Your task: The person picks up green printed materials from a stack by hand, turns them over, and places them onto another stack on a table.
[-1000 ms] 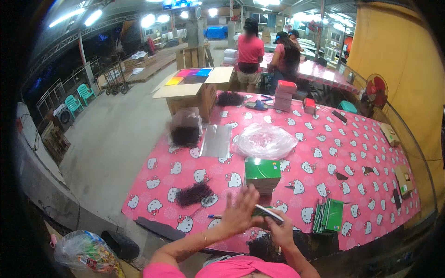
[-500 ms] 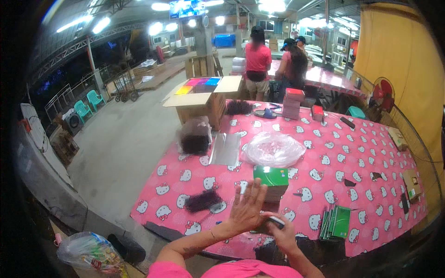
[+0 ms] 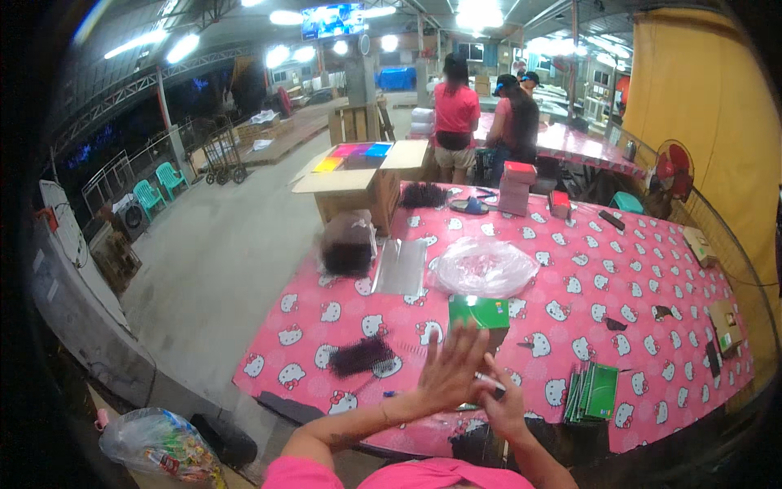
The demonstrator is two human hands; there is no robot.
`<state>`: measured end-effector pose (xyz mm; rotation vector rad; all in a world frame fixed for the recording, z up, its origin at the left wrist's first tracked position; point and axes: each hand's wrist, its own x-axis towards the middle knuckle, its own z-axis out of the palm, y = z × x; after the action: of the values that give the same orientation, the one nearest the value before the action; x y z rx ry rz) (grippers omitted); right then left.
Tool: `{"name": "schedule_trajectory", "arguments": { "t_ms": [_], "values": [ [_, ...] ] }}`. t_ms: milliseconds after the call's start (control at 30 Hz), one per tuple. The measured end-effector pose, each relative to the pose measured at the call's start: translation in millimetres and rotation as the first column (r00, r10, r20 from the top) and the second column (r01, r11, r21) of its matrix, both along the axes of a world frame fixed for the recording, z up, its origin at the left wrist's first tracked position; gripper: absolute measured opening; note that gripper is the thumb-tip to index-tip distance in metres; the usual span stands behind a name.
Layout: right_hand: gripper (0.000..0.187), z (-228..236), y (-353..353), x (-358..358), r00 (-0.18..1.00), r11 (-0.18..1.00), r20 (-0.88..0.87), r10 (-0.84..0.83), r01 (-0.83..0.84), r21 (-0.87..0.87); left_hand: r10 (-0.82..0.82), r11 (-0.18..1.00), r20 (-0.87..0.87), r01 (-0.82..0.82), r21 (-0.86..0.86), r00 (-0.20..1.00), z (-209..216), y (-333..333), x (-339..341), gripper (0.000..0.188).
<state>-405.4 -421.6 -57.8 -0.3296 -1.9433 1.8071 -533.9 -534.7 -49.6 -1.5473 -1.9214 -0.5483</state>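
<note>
My left hand [image 3: 453,372] is held flat, fingers stretched and spread, over the near side of a stack of green-covered notebooks [image 3: 479,310]. Whether its palm touches the stack I cannot tell. Close beside it, my right hand [image 3: 505,409] is closed around a small, slim tool with a pale and dark body [image 3: 489,383]; its exact kind is unclear. What lies beneath the hands is mostly hidden. Left of them, a loose bunch of black spiral binding coils [image 3: 358,357] lies on the pink patterned tablecloth [image 3: 326,314]. To the right, several green spiral notebooks [image 3: 599,391] lean together.
Beyond the stack are a clear plastic bag [image 3: 482,267], a silvery sheet [image 3: 400,266], and a bagged dark bundle [image 3: 346,244]. An open carton [image 3: 358,191] stands at the table's left edge. Farther back are a red-topped stack [image 3: 515,187] and people [image 3: 456,114] at another table.
My left hand has shifted right and slightly nearer me, now covering more of the notebook stack's front. My right hand stays beside it, still gripping the slim tool, having moved slightly up and right.
</note>
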Motion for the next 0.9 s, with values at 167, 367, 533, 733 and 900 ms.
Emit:
{"name": "schedule_trajectory", "arguments": {
  "t_ms": [167,367,533,733,900],
  "values": [
    [0.074,19.7,6.9,-0.1,0.999,0.988,-0.006,-0.047,0.048,0.145,-0.183,0.982,0.078,0.186,-0.029,0.980,-16.8,-18.5,22.5,0.096],
    [0.071,26.8,2.8,-2.8,0.995,0.988,-0.074,-0.067,0.056,-0.142,-0.217,0.969,0.143,0.231,-0.088,0.966,5.0,-10.9,11.7,0.086],
    [0.080,14.5,-1.4,-10.3,0.990,0.953,-0.120,-0.079,0.110,0.283,-0.137,0.984,0.152,0.151,-0.089,0.979,10.9,-5.0,3.0,0.088],
    [0.094,31.0,3.2,-6.8,0.988,0.957,-0.146,-0.058,0.097,0.275,-0.232,0.970,0.173,0.241,-0.034,0.957,-4.0,-10.4,18.1,0.088],
    [0.098,27.5,9.1,-9.3,0.977,0.901,-0.173,-0.125,0.185,0.393,-0.225,0.959,0.239,0.258,-0.119,0.945,13.9,-13.9,31.9,0.079]
  ]
}}
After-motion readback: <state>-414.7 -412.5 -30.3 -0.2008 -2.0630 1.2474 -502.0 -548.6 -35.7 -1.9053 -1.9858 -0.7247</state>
